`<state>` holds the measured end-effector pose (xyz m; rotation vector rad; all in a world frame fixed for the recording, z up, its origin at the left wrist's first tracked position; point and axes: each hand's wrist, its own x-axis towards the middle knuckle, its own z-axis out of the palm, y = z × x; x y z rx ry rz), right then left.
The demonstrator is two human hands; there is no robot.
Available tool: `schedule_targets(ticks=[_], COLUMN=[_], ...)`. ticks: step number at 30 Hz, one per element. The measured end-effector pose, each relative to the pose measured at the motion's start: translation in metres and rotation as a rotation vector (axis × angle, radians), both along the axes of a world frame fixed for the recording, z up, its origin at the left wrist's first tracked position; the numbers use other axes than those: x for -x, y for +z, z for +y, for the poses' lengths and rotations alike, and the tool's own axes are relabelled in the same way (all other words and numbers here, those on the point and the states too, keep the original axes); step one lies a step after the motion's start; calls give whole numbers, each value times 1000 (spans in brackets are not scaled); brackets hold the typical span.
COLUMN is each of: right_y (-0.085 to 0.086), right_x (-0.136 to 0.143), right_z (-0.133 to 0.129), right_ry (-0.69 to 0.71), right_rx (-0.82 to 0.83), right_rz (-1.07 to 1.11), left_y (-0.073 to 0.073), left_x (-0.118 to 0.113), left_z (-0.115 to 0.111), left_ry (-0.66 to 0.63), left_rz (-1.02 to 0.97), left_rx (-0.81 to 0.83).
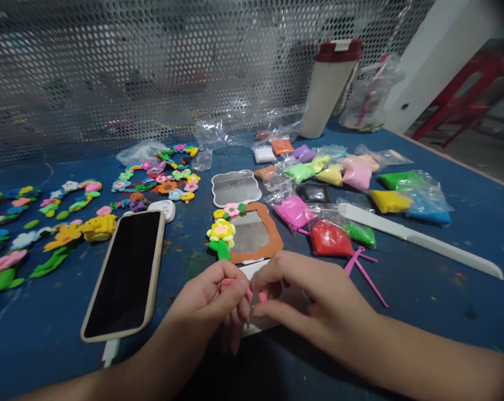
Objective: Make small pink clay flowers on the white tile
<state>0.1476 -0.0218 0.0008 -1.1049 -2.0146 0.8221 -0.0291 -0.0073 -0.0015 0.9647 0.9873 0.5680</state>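
Note:
My left hand [214, 301] and my right hand [306, 295] meet at the table's front middle, fingertips pinched together on a small piece of pink clay [227, 284]. They rest over a white card [255, 273], mostly hidden beneath them. Just beyond stands a small mirror with an orange clay frame [272, 234], with a yellow clay flower on a green stem [221, 234] at its left edge. A second mirror with a white frame [235, 188] lies behind it.
A phone [126, 273] lies face up at left on the blue table [444, 289]. Finished clay flowers [68, 236] fill the far left. Bagged clay in several colours [329, 238], a white comb [422, 240], pink tools [362, 267] and a bottle [329, 89] stand right.

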Motion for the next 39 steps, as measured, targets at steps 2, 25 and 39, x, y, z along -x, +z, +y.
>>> schedule_targets(ticks=[2, 25, 39], right_y=[-1, -3, 7], right_x=[3, -10, -6], right_z=[-2, 5, 3], right_ry=[4, 23, -79], right_rx=[-18, -279, 89], right_rz=[-6, -298, -9], left_y=[0, 6, 4], left_x=[0, -3, -2], left_z=[0, 1, 2], left_ry=[5, -3, -24], left_rz=[21, 147, 66], left_rx=[-6, 14, 15])
